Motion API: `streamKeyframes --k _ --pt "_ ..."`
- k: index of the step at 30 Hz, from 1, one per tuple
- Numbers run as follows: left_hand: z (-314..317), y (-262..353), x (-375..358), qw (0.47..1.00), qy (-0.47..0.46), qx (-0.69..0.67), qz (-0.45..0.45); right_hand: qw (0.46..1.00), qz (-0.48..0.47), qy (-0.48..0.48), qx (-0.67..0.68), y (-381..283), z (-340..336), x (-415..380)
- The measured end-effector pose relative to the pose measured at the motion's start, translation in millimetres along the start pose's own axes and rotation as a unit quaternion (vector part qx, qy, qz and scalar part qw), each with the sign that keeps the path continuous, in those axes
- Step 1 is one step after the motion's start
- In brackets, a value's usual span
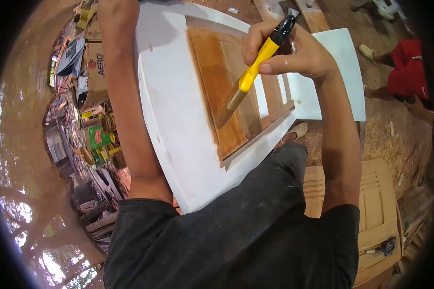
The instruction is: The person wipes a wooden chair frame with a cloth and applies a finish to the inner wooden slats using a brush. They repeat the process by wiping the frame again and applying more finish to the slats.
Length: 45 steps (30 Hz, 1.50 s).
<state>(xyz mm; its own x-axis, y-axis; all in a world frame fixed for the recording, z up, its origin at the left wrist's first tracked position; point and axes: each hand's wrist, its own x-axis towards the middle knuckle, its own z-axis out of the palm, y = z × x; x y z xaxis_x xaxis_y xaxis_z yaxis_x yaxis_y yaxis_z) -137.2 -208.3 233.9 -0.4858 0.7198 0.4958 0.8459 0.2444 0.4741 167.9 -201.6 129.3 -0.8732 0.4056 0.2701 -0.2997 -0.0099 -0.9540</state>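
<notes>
Our right hand is closed on the brush, thumb and fingers pinching the yellow handle near its black end, bristles slanting down and away towards our left side. It looks light and stiff along the handle, with give only at the tip, so a loose pinch should steer it—though wet finish on the handle could make it slippery. A hold nearer the middle of the handle would steady the tip more.

The wooden panel lies flat between our forearms, mostly below and to the left of the right hand, on the white worktop. Whether the bristles touch it, we cannot tell. It looks rigid and much heavier than the brush; we would take it by the outer edges, two-handed, as the brown faces may be tacky and would mark.

Our left hand is cut off at the top of the view—we cannot tell whether it is open or gripping.
</notes>
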Motion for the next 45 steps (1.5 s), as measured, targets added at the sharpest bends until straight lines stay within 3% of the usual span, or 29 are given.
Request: streamKeyframes --k 3,6,12,20,27,30,34,39,42,45 --pt "2.8 -5.3 1.3 0.993 0.058 0.026 0.099 0.999 -0.025 -0.025 -0.013 -4.1 3.1 9.8" --pt "10.2 -6.3 4.6 0.994 0.071 -0.019 0.082 0.997 -0.033 -0.054 -0.035 -10.6 6.3 20.7" --pt "0.1 9.6 -1.4 0.999 -0.003 -0.043 0.031 0.992 -0.09 -0.071 -0.061 -25.2 17.2 33.3" --pt "2.5 -0.2 2.7 0.992 -0.01 -0.106 0.069 0.982 -0.087 -0.072 -0.15 -38.4 18.5 35.1" --pt "-10.3 19.3 -12.3 0.993 -0.072 -0.086 0.047 0.986 -0.084 -0.113 -0.094 -44.3 2.9 33.8" --pt "-7.4 15.4 -9.9 0.997 -0.034 -0.045 0.043 0.985 -0.104 -0.106 -0.085 -43.9 2.7 33.3" --pt "-5.9 17.9 -6.0 1.0 -0.013 0.002 -0.022 0.99 -0.071 -0.121 -0.008 -28.9 1.1 38.9" --pt "-6.4 26.9 -12.0 0.997 -0.002 0.02 -0.078 0.99 -0.1 -0.102 0.008 -28.2 -1.3 34.0" --pt "-5.0 -1.5 7.1 0.999 -0.004 0.034 -0.026 0.993 -0.032 -0.093 0.066 -10.2 -4.3 35.7" --pt "-8.2 2.3 4.6 0.998 -0.005 0.046 -0.037 0.995 -0.015 -0.078 0.054 -11.0 -8.6 28.9"
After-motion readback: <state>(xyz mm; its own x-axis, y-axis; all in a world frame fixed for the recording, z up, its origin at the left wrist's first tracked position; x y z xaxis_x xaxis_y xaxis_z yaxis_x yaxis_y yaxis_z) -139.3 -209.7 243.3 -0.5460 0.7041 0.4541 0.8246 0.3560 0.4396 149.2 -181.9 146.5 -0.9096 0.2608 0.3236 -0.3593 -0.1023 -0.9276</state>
